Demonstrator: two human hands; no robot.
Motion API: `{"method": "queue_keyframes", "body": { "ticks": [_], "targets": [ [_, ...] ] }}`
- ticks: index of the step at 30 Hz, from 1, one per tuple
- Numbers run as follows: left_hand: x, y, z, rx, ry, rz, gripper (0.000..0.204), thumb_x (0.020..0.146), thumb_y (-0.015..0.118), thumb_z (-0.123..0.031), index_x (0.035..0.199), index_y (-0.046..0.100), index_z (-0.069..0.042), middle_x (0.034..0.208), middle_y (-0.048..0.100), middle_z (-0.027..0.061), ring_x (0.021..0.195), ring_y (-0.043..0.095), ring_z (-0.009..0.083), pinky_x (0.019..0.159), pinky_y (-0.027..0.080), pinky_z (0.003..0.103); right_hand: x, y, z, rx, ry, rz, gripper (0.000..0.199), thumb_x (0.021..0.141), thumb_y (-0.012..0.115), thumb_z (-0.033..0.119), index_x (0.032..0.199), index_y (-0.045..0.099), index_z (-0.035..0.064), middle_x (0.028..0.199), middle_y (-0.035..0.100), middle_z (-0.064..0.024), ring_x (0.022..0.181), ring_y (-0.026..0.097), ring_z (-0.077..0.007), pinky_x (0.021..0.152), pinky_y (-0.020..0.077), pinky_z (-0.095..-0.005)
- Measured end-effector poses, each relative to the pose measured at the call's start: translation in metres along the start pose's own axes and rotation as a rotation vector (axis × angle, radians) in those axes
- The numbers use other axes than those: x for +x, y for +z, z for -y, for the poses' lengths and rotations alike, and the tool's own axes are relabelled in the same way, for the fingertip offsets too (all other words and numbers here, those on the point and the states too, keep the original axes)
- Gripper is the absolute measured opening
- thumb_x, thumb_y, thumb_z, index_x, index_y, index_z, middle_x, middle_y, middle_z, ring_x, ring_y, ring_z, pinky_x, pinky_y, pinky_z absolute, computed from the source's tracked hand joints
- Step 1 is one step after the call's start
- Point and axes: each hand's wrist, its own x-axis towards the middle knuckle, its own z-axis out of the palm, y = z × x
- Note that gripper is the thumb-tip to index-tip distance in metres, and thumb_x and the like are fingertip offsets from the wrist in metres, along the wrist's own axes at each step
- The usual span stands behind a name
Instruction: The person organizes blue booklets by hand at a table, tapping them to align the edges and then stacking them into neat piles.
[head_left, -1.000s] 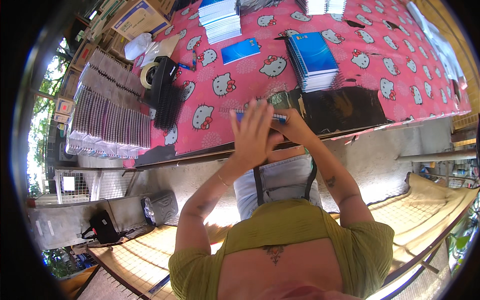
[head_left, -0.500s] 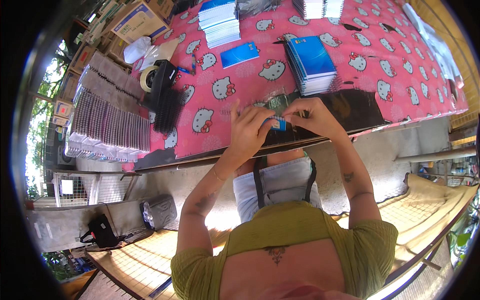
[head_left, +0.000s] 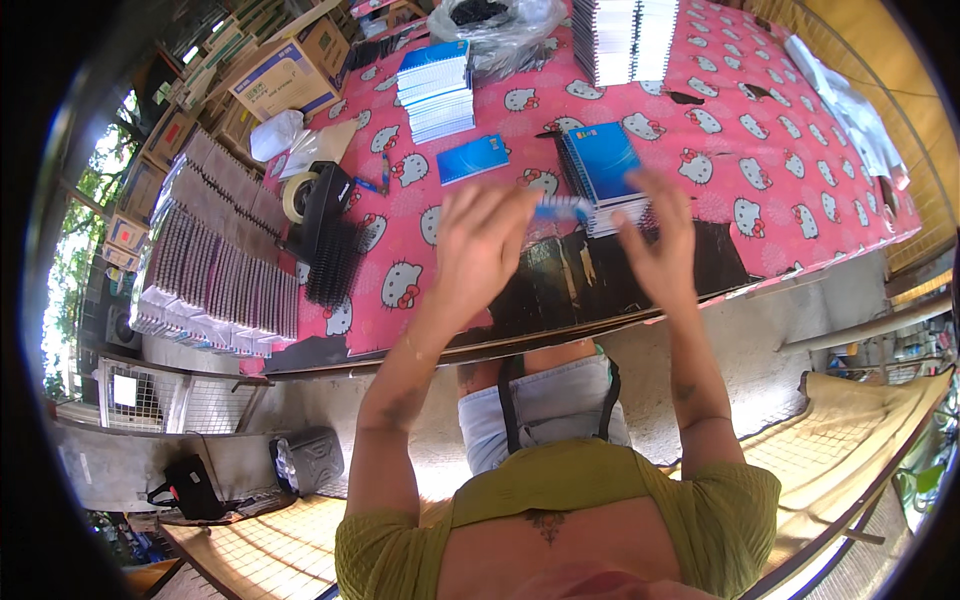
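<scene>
Holding a blue notebook [head_left: 565, 208], the left hand [head_left: 482, 238] curls palm down.

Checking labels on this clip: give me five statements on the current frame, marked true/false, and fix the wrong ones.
1. The left hand holds a small blue notebook. True.
2. The right hand is clenched in a fist. False: it is open and holds nothing.
3. A loose blue notebook lies flat on the pink tablecloth. True.
4. The black tape dispenser stands to the right of both hands. False: it stands to their left.
5. The notebook stack by the right hand has a white cover on top. False: its top cover is blue.
</scene>
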Motion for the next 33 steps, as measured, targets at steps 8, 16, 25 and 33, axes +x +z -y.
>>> {"method": "queue_keyframes", "body": {
  "ticks": [8, 16, 25, 33],
  "targets": [
    [0.029, 0.123, 0.065, -0.492, 0.080, 0.097, 0.024, 0.083, 0.062, 0.007, 0.104, 0.069, -0.003, 0.116, 0.068, 0.0149, 0.119, 0.061, 0.0326, 0.097, 0.052, 0.039, 0.001, 0.004, -0.091, 0.485, 0.436, 0.335, 0.055, 0.086, 0.073, 0.006, 0.134, 0.051, -0.0083, 0.114, 0.068, -0.0191, 0.103, 0.064, -0.0170, 0.092, 0.0503, -0.0311],
    [0.029, 0.117, 0.065, -0.375, 0.122, 0.037, 0.026, 0.083, 0.064, 0.001, 0.108, 0.068, -0.004, 0.118, 0.067, 0.0154, 0.118, 0.061, 0.0323, 0.097, 0.052, 0.042, -0.007, -0.004, -0.088, 0.320, 0.374, 0.246, 0.054, 0.086, 0.073, 0.010, 0.133, 0.053, -0.0063, 0.124, 0.064, -0.0199, 0.114, 0.061, -0.0244, 0.099, 0.0457, -0.0358],
    [-0.052, 0.094, 0.220, 0.218, -0.154, 0.458, 0.025, 0.086, 0.064, -0.013, 0.108, 0.064, 0.000, 0.099, 0.067, 0.0188, 0.087, 0.066, 0.0372, 0.079, 0.053, 0.048, -0.025, -0.019, 0.007, 0.421, 0.153, 0.042, 0.022, 0.086, 0.066, 0.000, 0.108, 0.067, -0.0011, 0.106, 0.068, -0.0152, 0.100, 0.064, -0.0252, 0.090, 0.0484, -0.0345],
    [-0.114, 0.029, 0.079, 0.143, 0.106, 0.585, 0.028, 0.085, 0.059, -0.010, 0.112, 0.060, -0.001, 0.109, 0.064, 0.0172, 0.102, 0.064, 0.0331, 0.083, 0.054, 0.043, -0.079, 0.021, 0.032, 0.576, 0.117, 0.516, 0.042, 0.080, 0.074, 0.007, 0.121, 0.064, 0.0058, 0.120, 0.063, -0.0140, 0.112, 0.061, -0.0322, 0.094, 0.0486, -0.0399]
  ]
}}
